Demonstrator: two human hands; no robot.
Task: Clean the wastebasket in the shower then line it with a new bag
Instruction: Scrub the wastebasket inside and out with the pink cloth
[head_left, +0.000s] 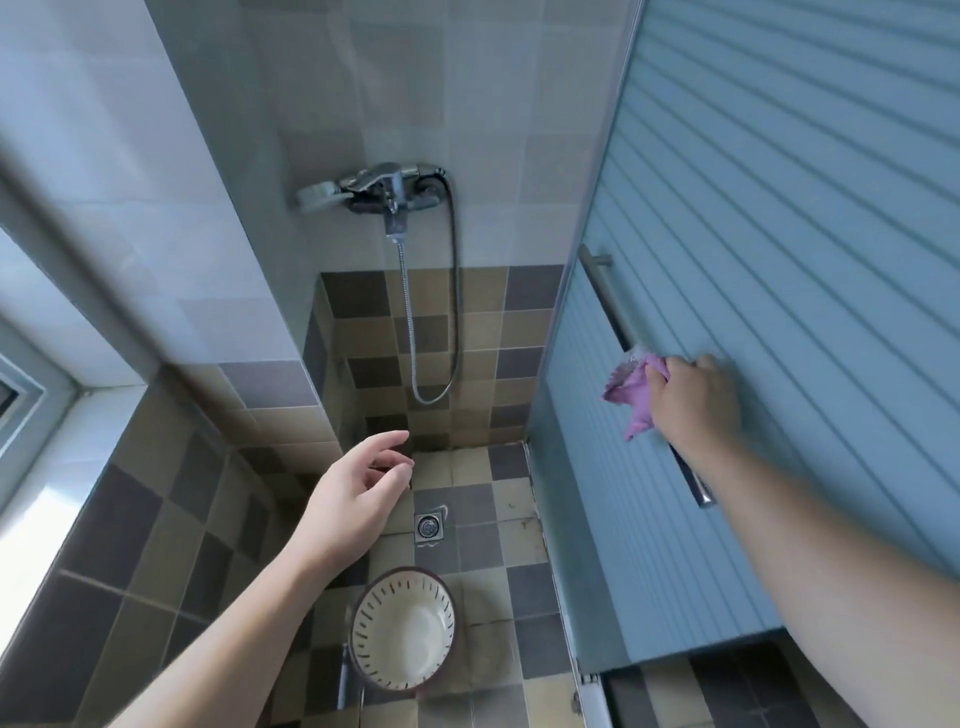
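The wastebasket (402, 629), cream inside with slits and a dark rim, stands upright on the shower floor below my hands. My left hand (358, 493) hovers above the floor with relaxed, slightly spread fingers and holds nothing. My right hand (693, 400) grips a purple cloth (634, 389) against the long metal handle (618, 317) of the blue sliding shower door (779, 234). No bag is in view.
A chrome mixer tap (387, 189) with a looping hose (447, 332) is on the back wall. A floor drain (428, 526) lies beyond the basket. A glass panel (223, 218) borders the stall on the left; a window frame (31, 395) is at far left.
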